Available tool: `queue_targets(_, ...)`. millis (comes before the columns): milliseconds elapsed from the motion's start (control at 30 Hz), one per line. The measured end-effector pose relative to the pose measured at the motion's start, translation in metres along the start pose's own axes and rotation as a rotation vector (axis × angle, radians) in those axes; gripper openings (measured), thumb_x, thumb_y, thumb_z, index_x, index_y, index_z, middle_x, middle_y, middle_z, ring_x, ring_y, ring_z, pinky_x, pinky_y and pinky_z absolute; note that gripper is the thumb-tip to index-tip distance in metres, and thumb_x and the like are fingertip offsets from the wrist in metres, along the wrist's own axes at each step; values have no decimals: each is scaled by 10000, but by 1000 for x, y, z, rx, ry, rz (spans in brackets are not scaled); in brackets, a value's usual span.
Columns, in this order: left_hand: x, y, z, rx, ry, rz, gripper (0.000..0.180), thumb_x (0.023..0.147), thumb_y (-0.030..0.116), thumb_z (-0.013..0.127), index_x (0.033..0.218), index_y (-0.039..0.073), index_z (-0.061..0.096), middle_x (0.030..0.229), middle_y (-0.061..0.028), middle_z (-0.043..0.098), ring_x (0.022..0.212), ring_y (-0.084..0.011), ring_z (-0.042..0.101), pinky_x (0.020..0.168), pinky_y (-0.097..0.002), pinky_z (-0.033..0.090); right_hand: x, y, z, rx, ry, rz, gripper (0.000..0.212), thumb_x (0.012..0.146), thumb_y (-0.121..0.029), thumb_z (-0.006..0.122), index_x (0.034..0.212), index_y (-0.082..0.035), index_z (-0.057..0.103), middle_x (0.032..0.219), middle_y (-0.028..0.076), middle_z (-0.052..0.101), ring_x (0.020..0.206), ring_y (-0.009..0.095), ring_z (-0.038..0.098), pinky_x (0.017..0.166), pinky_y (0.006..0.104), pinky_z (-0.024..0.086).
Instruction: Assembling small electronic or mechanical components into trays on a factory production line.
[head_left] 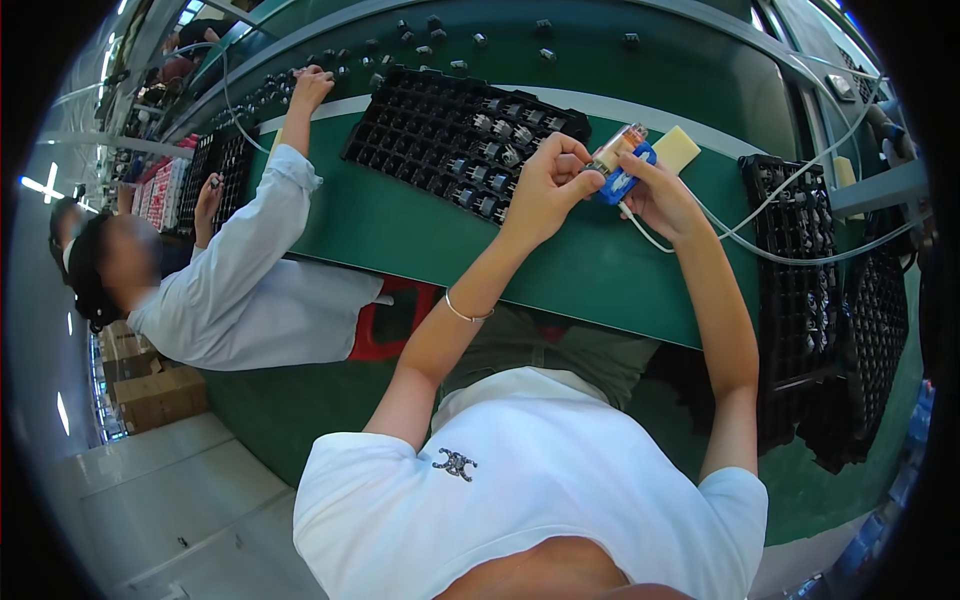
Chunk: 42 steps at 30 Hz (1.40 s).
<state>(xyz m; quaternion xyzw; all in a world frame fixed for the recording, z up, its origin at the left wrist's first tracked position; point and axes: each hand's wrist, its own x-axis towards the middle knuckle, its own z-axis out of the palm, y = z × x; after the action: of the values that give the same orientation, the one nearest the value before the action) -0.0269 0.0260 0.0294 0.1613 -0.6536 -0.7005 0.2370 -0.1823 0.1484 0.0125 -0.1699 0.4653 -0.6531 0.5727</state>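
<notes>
Device, blue-and-clear plastic (616,190), right of black gridded plastic tray (380,130), sits in curled right hand (664,198); left hand (546,190) pinches something small, indistinct, at its end; snagged white cable (645,234) could misalign both.

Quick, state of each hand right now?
Left hand: closed, fingers pinching a small part.
Right hand: closed, holding the blue device.

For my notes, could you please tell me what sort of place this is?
Probably a factory assembly line: a black compartmented tray of small parts, a green worktop, and a co-worker.
</notes>
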Motion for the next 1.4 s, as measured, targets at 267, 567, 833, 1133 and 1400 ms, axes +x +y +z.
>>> queue_targets(267, -10, 8, -99, 1087, 458, 177, 339, 761, 259, 814, 978, 51, 656, 734, -30, 573, 668, -154, 559, 623, -307, 465, -15, -46, -42, -691, 381, -493, 331, 891, -293, 679, 1066, -15, 645, 879, 23, 655, 769, 77, 615, 642, 220, 477)
queue_targets(567, -8, -10, -134, 1486, 376, 49, 383, 793, 415, 741, 832, 39, 682, 844, -93, 629, 859, -289, 597, 735, -407, 486, -23, -36, -38, -1379, 661, -602, 465, 754, -338, 756, 1074, -14, 661, 943, 170, 679, 830, 325, 664, 768, 379, 523)
queue_targets(833, -7, -1, -124, 1153, 482, 178, 245, 792, 223, 755, 834, 24, 620, 756, -37, 576, 655, -176, 547, 606, -325, 445, -21, -20, -41, -1311, 736, -715, 470, 759, -335, 778, 1097, -31, 660, 1011, 149, 686, 881, 315, 669, 791, 376, 527)
queue_targets(1133, -13, -6, -55, 280, 300, 146, 232, 836, -22, 695, 983, 56, 533, 860, 25, 559, 724, -27, 503, 662, -169, 419, -19, -18, -47, -1260, 685, -696, 447, 767, -298, 778, 1096, -26, 646, 976, 150, 682, 861, 314, 666, 783, 358, 526)
queue_targets(1400, -13, -30, -23, 406, 203, 154, 209, 805, 56, 731, 952, 47, 582, 682, 45, 506, 569, -12, 403, 509, -175, 303, -18, -18, -45, -1236, 691, -726, 417, 752, -317, 753, 1038, -27, 660, 960, 138, 679, 860, 328, 659, 762, 380, 530)
